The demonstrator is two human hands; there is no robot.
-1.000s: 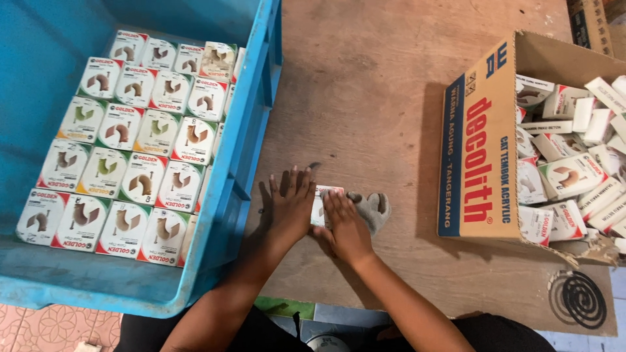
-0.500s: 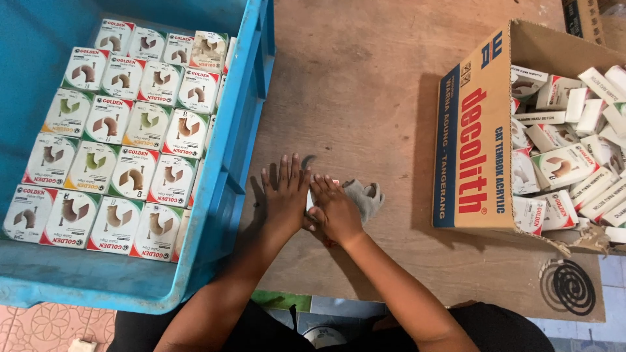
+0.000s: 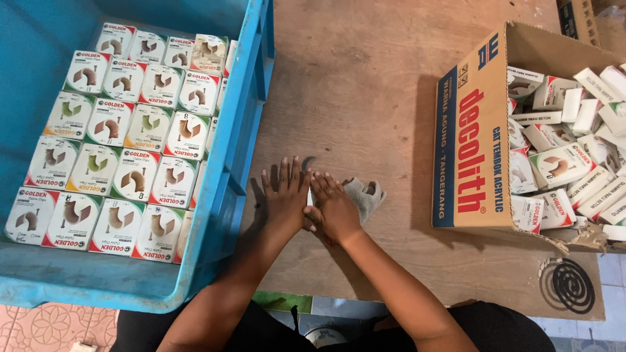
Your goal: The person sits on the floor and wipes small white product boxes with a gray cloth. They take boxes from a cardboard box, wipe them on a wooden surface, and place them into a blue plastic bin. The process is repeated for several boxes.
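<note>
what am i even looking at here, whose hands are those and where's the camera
The camera sits on a person's head and looks down, so the two bare hands are that person's own. The left hand and right hand lie flat, side by side, on a wooden table, pressing a small white box that is mostly hidden between them. A grey cloth lies just beside the right hand. To the left, a blue crate holds neat rows of small boxes. To the right, a cardboard carton holds more, piled loosely. A dark spiral coil lies at the table's corner.
</note>
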